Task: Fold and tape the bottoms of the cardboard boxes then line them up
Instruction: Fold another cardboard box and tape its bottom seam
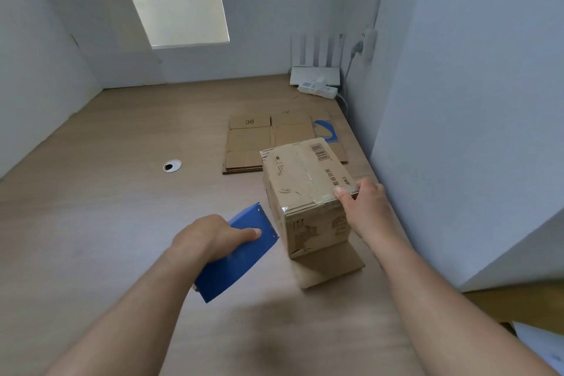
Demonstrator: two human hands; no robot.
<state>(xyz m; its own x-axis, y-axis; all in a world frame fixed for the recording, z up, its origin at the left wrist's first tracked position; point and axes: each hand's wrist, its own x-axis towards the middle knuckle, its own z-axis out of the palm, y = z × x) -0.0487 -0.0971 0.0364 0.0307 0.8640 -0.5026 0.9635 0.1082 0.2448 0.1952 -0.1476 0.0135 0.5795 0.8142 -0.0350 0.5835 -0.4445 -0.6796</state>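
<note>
A cardboard box (302, 180) stands bottom-up on the wooden desk (106, 207), its top seam covered with clear tape and one loose flap lying flat towards me. My right hand (363, 204) grips the box's near right top edge, thumb on top. My left hand (213, 238) holds a blue tape dispenser (235, 262) just left of the box, forefinger stretched along it, its serrated edge pointing at the box. A stack of flattened boxes (253, 140), one marked 36, lies behind the box.
A second blue tape cutter (326, 130) lies on the flat cardboard. A white router (314, 75) and a power strip (317, 90) sit at the back right corner. A cable hole (172, 166) is in the desk. White walls close in on the right and left.
</note>
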